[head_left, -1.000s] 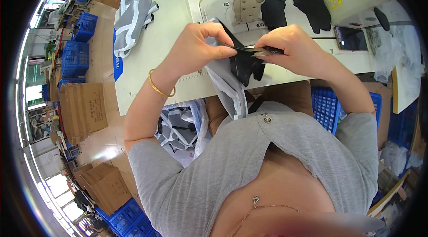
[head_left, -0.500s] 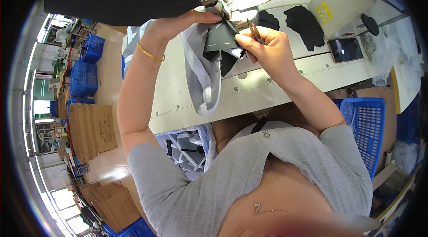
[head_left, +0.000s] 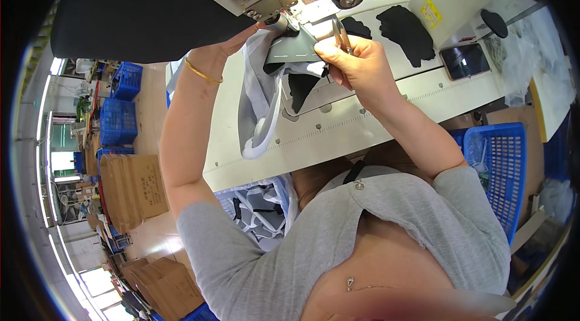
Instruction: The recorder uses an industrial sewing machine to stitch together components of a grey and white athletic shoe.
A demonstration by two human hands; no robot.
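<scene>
Under the sewing machine head (head_left: 272, 4) lies a dark grey fabric piece (head_left: 293, 50) with white dashed marks, joined to a hanging light grey fabric strip (head_left: 257, 103). My right hand (head_left: 361, 66) is closed at the dark piece's right edge, thumb against it, and holds small metal scissors (head_left: 340, 36) with the blades upward. My left hand (head_left: 232, 44) is at the fabric's left side, close to the presser area. Its fingers are mostly hidden behind the machine. A black pointed scrap (head_left: 302, 90) hangs below the dark piece.
Black fabric pieces (head_left: 406, 34) and a dark-screened phone (head_left: 464, 60) lie on the white sewing table (head_left: 338, 125). A blue basket (head_left: 504, 170) stands at right. Cut pieces fill a bag (head_left: 263, 206) below the table. Cardboard boxes (head_left: 133, 191) stand at left.
The view has shifted slightly. My left hand's fingers, visible on the fabric before, have gone behind the machine head. The right hand keeps the scissors at the fabric's edge.
</scene>
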